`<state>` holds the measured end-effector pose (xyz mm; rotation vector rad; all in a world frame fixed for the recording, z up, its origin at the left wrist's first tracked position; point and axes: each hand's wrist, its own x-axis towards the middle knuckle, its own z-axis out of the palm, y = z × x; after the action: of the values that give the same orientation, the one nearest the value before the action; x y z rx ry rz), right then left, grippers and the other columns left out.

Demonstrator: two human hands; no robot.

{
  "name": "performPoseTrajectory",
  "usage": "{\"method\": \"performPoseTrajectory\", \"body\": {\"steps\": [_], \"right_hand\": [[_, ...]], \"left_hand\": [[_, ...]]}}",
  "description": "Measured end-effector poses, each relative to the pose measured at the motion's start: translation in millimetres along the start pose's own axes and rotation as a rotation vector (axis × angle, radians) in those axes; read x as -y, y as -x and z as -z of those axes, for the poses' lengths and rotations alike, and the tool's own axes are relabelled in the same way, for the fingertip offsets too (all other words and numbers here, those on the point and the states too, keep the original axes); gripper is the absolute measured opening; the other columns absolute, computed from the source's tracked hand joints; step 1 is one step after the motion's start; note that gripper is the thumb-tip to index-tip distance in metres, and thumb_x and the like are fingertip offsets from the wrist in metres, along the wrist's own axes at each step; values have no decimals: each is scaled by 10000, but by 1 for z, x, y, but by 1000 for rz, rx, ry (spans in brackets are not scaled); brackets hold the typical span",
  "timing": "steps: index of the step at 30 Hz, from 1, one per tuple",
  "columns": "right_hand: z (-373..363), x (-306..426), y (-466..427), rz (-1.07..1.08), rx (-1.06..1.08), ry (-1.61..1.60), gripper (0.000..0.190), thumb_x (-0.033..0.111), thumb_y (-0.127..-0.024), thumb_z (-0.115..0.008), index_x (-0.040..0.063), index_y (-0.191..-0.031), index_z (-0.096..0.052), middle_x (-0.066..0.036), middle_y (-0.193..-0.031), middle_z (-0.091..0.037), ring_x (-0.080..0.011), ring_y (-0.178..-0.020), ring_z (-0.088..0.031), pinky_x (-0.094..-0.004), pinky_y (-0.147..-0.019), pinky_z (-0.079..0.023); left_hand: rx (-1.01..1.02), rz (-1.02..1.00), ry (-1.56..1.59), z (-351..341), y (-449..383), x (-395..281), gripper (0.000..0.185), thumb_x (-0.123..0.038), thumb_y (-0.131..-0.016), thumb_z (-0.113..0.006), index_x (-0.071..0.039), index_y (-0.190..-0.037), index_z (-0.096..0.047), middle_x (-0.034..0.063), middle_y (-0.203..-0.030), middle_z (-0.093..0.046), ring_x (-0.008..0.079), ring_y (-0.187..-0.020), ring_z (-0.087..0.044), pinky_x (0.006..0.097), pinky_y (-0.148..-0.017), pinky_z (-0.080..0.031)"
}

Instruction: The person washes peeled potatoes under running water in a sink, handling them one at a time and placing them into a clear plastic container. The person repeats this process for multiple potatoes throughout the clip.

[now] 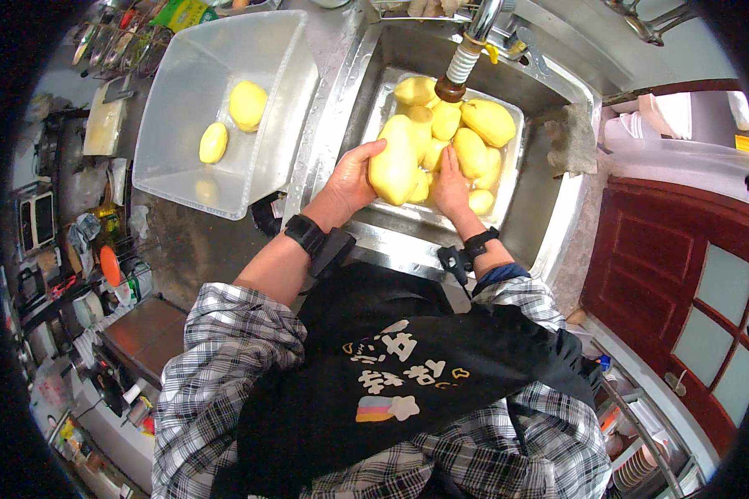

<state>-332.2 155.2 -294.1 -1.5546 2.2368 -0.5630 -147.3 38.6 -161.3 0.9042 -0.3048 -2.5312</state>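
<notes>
My left hand grips a large peeled potato, thumb on top, lifted over the near left side of a metal tray. The tray sits in a stainless steel sink and holds water with several peeled potatoes. My right hand reaches into the tray, its fingertips down among the potatoes. Whether those fingers hold one cannot be made out. The faucet's spout hangs over the far part of the tray.
Left of the sink, a translucent plastic bin contains two peeled potatoes. A grey cloth drapes over the sink's right edge. A cleaver lies on a cutting board at far left. A dark red door stands to the right.
</notes>
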Motion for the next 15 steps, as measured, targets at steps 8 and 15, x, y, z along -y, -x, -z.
{"method": "performPoseTrajectory", "body": {"steps": [8,15], "right_hand": [[7,-16,-19,-38,14,29,504,68,-885,-449,24,-1381,-371,-140,-1441,-391,-399,-979,-601,-485,-861,-493],[25,3,-34,-90,96,86,309,40,-885,-455,-21,-1187,-469,-241,-1238,-498,-434,-1010,-581,-480,-843,-499]], "left_hand": [[58,124,212,-12,16,-5,597,-504,-951,-408,-78,-1366,-450,185,-1286,-555,373,-1152,-564,626,-913,-454],[-26,55,109,-7,18,-2,601,-551,-965,-388,-92,-1345,-469,151,-1274,-569,359,-1122,-585,626,-893,-471]]}}
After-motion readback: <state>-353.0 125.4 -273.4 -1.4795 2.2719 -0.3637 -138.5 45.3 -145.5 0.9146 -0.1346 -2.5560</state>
